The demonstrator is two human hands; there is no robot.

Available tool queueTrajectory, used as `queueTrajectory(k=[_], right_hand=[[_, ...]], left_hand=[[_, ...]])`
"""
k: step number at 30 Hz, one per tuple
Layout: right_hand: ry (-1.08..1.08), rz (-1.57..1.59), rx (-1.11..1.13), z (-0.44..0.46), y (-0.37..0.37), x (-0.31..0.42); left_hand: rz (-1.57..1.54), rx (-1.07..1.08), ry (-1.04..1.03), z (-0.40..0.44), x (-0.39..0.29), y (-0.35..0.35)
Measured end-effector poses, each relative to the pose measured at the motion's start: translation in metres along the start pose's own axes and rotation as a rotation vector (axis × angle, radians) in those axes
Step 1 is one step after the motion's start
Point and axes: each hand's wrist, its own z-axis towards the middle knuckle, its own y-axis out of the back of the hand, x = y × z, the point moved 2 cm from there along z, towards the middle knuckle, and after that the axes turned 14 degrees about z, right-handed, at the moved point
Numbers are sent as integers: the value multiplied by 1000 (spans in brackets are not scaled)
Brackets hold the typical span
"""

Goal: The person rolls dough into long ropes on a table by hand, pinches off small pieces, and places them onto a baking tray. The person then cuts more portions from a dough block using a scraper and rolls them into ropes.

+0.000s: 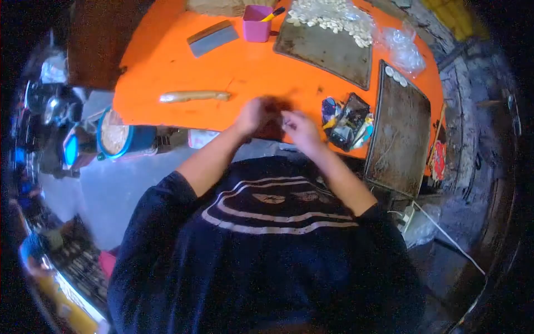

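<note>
My left hand (253,116) is over the near edge of the orange table (167,67). Its fingers are lost in dark shadow, so what they do is unclear. Beside it, a little to the right, my right hand (302,131) has thumb and fingertips pressed together. Whatever is pinched there is too small or blurred to name. A gap separates the two hands. Left of them lies a tan, rod-shaped piece (192,97), like a rolling pin, with a narrower right end. Farther back rests a flat scraper (216,42) with a brown wooden grip.
A pink cup (256,28) holds a yellow-handled tool. Dark trays (328,50) carry small white discs, and another tray (399,133) stands at right. A cluttered pile with a black box (351,119) is near my right hand. Plastic bags (405,50) lie behind. A blue tub (127,139) stands left.
</note>
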Motion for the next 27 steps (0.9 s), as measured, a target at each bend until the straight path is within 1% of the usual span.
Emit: queueTrajectory(k=[4, 5, 9, 10, 11, 14, 15, 18, 19, 21, 22, 24, 25, 26, 27], right_hand=[[79, 271, 145, 35, 11, -42], [80, 276, 149, 36, 11, -38], [28, 82, 218, 33, 13, -9], [25, 86, 207, 30, 13, -2], [10, 27, 180, 24, 12, 6], [-50, -157, 86, 7, 12, 21], [-61, -157, 63, 6, 8, 17], [35, -218, -94, 8, -17, -12], [68, -245, -152, 8, -16, -16], [-72, -86, -143, -12, -6, 0], [-81, -91, -165, -19, 6, 5], [-51, 563, -169, -35, 42, 11], [-63, 409, -311, -41, 66, 16], [-122, 699, -402, -50, 92, 17], [-153, 642, -500, -57, 120, 7]], left_hand=[[-128, -164, 96, -13, -5, -10], [-124, -166, 101, -15, -7, -11], [-123, -272, 106, -23, -9, -11], [-121, -262, 99, -23, -8, -10], [-299, -242, 101, -21, -7, -9], [-841, -151, 110, -13, -6, -11], [-842, -127, 100, -11, -12, -4], [-718, 299, 268, -10, -50, 32], [-663, 441, 313, -11, -57, 34], [-858, 291, 314, -20, -43, 17], [-856, 313, 301, -25, -34, 8], [-451, 108, -16, -30, -22, 3], [-483, 159, 86, -33, -25, 6], [-514, 207, 193, -36, -29, 8], [-515, 203, 191, -38, -30, 6]])
